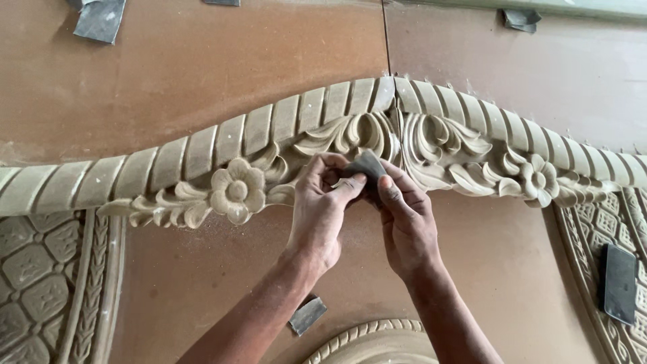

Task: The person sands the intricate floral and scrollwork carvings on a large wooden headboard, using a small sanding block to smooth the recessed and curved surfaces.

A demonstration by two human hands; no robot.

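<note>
A long carved wooden arch (222, 145) with ribbed bands, scrolling leaves and two flowers spans the brown board. At its middle, just below the leaf scrolls, both hands meet on a small folded piece of grey sandpaper (367, 164). My left hand (320, 209) pinches the sandpaper's left edge with thumb and fingers. My right hand (404, 216) grips it from the right, its fingertips pressed against the carving's lower edge. Both forearms rise from the bottom of the view.
Loose grey sandpaper pieces lie at top left (100, 19), top right (520, 19) and near my left forearm (307, 314). A dark flat block (620, 283) rests on a carved panel at right. More carved panels sit at lower left (40, 283) and bottom centre (377, 344).
</note>
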